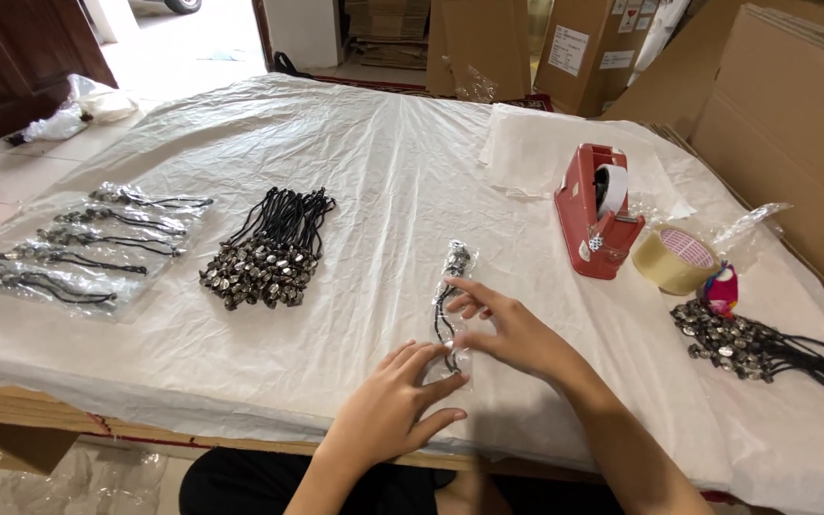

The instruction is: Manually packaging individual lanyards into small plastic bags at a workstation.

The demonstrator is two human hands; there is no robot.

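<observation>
White plastic sheeting covers the counter [355,172], with cardboard boxes [784,124] stacked along the upper right of the frame. Low in the middle, the left hand [393,405] lies flat, fingers spread, its fingertips pressing the lower end of a slim clear packet [452,305] holding a black cord with metal charms. The right hand [512,329] rests with open fingers on the packet's middle; neither grip is closed around it. Left of centre lies a loose bundle of charm cords [269,253], and finished packets [78,248] lie at far left. Right of the hands stand a red tape dispenser [595,215], a tape roll [674,259] and another heap of cords [755,348].
</observation>
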